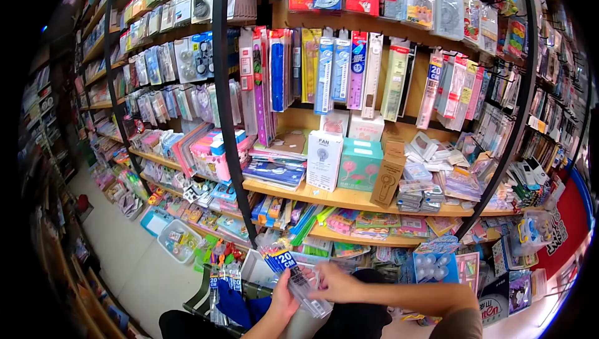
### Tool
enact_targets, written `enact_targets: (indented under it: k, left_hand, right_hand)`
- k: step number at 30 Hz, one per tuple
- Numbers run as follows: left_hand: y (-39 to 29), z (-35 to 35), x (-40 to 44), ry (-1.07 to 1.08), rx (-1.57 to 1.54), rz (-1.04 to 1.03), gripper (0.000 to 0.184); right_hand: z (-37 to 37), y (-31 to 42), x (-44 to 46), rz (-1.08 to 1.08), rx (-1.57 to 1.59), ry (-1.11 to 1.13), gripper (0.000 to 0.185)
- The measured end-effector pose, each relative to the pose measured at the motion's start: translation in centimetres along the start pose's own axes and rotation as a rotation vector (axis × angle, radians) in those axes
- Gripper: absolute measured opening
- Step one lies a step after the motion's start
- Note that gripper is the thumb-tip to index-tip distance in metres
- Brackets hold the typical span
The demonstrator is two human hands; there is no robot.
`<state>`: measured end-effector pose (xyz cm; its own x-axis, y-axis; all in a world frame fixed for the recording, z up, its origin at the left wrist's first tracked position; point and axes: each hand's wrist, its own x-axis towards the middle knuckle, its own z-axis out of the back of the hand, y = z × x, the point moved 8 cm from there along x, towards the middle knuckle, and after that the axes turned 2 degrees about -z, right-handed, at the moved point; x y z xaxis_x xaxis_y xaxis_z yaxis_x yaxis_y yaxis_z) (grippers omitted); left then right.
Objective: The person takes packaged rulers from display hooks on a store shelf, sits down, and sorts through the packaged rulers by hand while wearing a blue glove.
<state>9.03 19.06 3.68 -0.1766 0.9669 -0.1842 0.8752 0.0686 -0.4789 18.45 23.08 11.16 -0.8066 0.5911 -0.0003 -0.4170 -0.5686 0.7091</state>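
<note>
My left hand is closed around a bundle of clear-packaged rulers, with blue "20 CM" labels at the top. The bundle tilts, its labelled end up and to the left. My right hand is at the bundle's right edge, with bent fingers against the plastic; the fingertips are slightly blurred. More "20 CM" ruler packs lie to the left of my left hand, beside a blue cloth. Similar rulers hang on hooks on the rack ahead.
Ahead stands a wooden shelf with a white fan box and a green box. Black posts frame the rack. On the floor at left is a clear plastic bin. A blue box with clear balls stands at right.
</note>
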Motion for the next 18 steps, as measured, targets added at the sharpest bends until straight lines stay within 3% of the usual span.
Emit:
enact_targets:
  k: [1, 3, 6, 9, 13, 18]
  left_hand:
    - [-0.4, -0.2, -0.3, -0.01, 0.015, -0.012, 0.042]
    - [-0.6, -0.4, -0.6, -0.025, 0.04, -0.023, 0.039]
    - [-0.8, 0.3, 0.1, -0.002, 0.051, -0.067, 0.037]
    - [-0.8, 0.5, 0.2, 0.01, 0.043, -0.061, 0.037]
    - [-0.1, 2.0, 0.2, -0.04, -0.001, -0.02, 0.034]
    - [-0.4, 1.2, -0.4, -0.058, -0.023, -0.019, 0.03]
  right_hand:
    - [-1.5, 1.1, -0.6, 0.13, 0.121, -0.108, 0.073]
    - [-2.8, -0.5, -0.9, -0.118, 0.162, 0.016, 0.071]
    - [-2.7, -1.3, -0.8, -0.215, 0.252, 0.02, 0.068]
    - [-2.4, -1.8, -1.1, -0.141, 0.198, -0.118, 0.064]
    - [-1.9, -1.4, -1.7, -0.158, 0.199, -0.102, 0.051]
    - [-1.6, -3.2, -2.0, -0.129, 0.455, -0.18, 0.027]
